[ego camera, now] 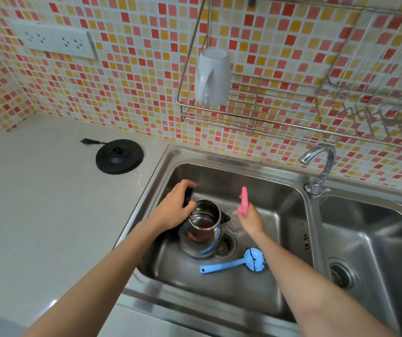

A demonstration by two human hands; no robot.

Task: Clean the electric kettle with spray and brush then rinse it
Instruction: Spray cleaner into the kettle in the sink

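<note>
A steel electric kettle (201, 235) stands upright with its lid off in the left sink basin (280, 215), close to the drain. My left hand (175, 207) grips its black handle at the kettle's left side. My right hand (251, 221) holds a clear spray bottle with a pink trigger head (243, 201), just right of the kettle's spout and apart from it. A blue brush (241, 262) with a round head lies on the basin floor in front of the kettle.
The kettle's black base (119, 156) with its cord sits on the grey counter (37, 215) to the left. A chrome tap (321, 166) rises between the two basins. A wire rack (255, 113) on the tiled wall holds a white mug (213, 76).
</note>
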